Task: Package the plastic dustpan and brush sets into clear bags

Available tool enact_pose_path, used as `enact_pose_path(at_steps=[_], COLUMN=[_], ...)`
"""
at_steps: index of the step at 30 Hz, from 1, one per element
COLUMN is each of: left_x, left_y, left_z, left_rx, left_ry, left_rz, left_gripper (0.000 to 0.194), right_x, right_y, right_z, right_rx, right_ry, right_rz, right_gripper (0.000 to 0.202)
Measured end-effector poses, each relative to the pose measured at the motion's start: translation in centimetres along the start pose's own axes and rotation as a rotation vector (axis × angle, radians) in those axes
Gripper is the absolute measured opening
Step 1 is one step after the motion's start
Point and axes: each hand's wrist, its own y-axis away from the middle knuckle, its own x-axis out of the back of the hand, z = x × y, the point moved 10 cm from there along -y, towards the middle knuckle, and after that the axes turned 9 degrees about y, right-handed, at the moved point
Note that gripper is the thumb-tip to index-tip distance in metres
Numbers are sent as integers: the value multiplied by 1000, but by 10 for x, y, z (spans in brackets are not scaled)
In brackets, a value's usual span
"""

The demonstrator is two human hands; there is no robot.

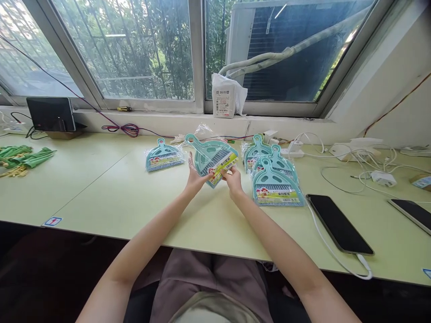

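Note:
Between both hands I hold a turquoise dustpan and brush set (215, 157) in clear plastic wrap, tilted, with its handle toward the upper left. My left hand (197, 176) grips its left lower side, the thumb on the front of the label. At the lower right edge, my right hand (233, 179) closes its fingers on the packet. Another wrapped set (164, 155) lies flat to the left of my hands. Several more wrapped sets (276, 186) overlap one another on the table to the right.
A black phone (340, 224) with a white cable lies on the table (111, 197) at right, near tangled chargers (373, 163). A tablet (51, 115) stands at the back left, beyond green bundles (30, 157). A tissue pack (224, 99) sits on the windowsill.

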Motion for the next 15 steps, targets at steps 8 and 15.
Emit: enact_pose_path(at_steps=[8,15], left_x=[-1,-4], left_y=[5,2], left_z=[-6,-1], left_rx=[69,3], left_ry=[144,56], left_rz=[40,13], left_gripper=[121,116], right_x=[27,31], right_y=[-6,-25], right_z=[-7,9], right_rx=[-3,-51], right_ry=[-59,-165], right_rz=[189,137], right_gripper=[59,41])
